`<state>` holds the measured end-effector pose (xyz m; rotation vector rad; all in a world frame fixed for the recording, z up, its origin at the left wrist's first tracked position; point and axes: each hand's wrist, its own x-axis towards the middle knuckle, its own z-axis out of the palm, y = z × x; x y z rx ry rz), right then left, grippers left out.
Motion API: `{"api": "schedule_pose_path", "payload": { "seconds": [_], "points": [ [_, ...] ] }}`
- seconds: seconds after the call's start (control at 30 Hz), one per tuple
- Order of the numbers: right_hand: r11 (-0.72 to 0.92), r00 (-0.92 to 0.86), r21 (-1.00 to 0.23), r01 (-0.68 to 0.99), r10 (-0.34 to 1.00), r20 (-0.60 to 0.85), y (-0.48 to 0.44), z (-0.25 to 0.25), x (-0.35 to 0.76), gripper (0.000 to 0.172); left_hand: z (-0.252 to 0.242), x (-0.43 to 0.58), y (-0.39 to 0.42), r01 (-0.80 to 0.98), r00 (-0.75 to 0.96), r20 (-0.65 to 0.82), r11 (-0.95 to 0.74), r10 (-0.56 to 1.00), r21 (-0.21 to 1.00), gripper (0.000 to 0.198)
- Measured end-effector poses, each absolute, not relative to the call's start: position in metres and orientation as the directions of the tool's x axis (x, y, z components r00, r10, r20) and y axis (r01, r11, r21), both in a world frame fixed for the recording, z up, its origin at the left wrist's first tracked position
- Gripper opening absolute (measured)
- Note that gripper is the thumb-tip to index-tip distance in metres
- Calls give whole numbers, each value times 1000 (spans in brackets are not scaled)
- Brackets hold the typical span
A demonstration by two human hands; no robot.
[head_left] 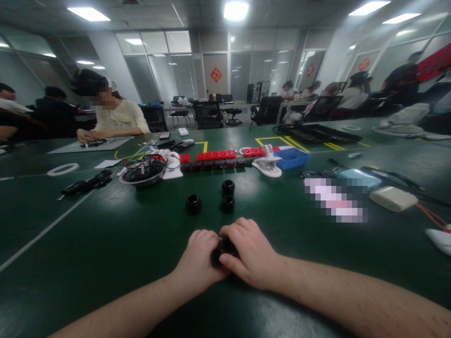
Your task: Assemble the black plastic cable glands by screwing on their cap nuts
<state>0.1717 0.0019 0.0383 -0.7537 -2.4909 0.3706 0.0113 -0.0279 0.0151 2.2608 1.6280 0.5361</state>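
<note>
While hands (201,256) (252,253) grip blk pc (227,247), 3 others (193,204) (228,187) (228,203) sit fwd

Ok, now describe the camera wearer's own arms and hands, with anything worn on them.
The left hand and right hand are both ungloved, with no ring to be seen on the fingers that show. Neither wrist bears a watch or bracelet. The left forearm and right forearm are bare; no sleeve shows on either.
</note>
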Motion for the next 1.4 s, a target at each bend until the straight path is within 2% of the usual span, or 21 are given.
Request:
{"api": "schedule_pose_path", "payload": {
  "seconds": [0.23, 0.43, 0.67, 0.8, 0.93, 1.1, 1.4],
  "points": [
    [855, -748, -345, 388, 511, 424, 2, 35, 168, 62, 11, 8, -26, 819, 313, 131, -338, 941, 464, 23],
    [875, -769, -303, 378, 479, 424, 2, 34, 166, 65, 6, 7, -24, 835, 296, 113, -314, 948, 452, 18],
    [888, -778, -293, 355, 454, 435, 1, 34, 166, 71, 12, 9, -25, 832, 287, 96, -298, 953, 467, 23],
    [894, -785, -282, 347, 441, 435, 1, 34, 166, 69, 7, 8, -25, 819, 289, 125, -313, 949, 482, 20],
    [918, -811, -221, 330, 396, 431, 0, 33, 166, 61, 2, 8, -23, 819, 270, 138, -303, 953, 487, 18],
    [934, -840, -154, 322, 357, 408, -3, 32, 164, 49, -3, 9, -22, 836, 283, 169, -329, 944, 438, 16],
    [945, -865, -109, 307, 325, 383, -8, 32, 163, 41, -5, 8, -21, 851, 326, 180, -371, 928, 372, 10]
  ]
}}
